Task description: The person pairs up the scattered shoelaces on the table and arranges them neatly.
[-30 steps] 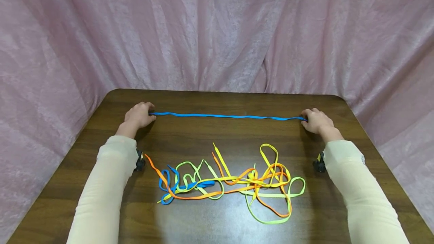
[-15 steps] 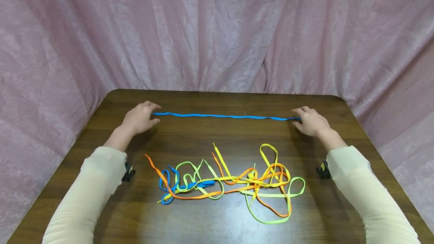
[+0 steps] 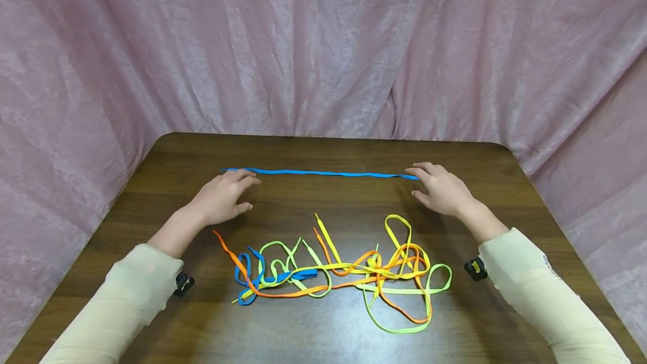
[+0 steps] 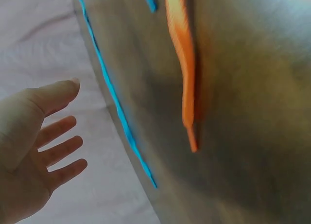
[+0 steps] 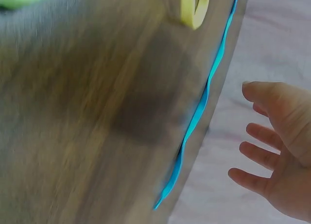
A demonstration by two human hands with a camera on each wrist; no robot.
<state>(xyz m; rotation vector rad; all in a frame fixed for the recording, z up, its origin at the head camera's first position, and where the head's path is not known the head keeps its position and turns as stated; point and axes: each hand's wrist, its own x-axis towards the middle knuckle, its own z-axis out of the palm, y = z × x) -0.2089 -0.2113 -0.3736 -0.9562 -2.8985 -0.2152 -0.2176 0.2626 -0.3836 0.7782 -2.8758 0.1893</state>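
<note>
A blue shoelace (image 3: pixel 328 173) lies stretched nearly straight across the back of the table. My left hand (image 3: pixel 222 195) is over the table just in front of its left part, fingers spread and holding nothing. In the left wrist view the blue lace's tip shows bare, apart from the fingers. My right hand (image 3: pixel 445 189) hovers at the lace's right part, fingers loosely extended and also holding nothing; it covers the right end in the head view. The right wrist view shows that end of the blue shoelace (image 5: pixel 197 114) lying free on the table.
In front of the hands lies a loose tangle of shoelaces: orange (image 3: pixel 283 295), yellow (image 3: pixel 327 237), light green (image 3: pixel 396 330) and a second blue shoelace (image 3: pixel 305 275). The brown wooden table (image 3: pixel 303 336) ends at a pink curtain (image 3: pixel 323 44) behind.
Both hands have let go of the blue shoelace's ends, opened their fingers and moved inward and toward the person. The lace stays straight on the table; the tangle has not been disturbed.
</note>
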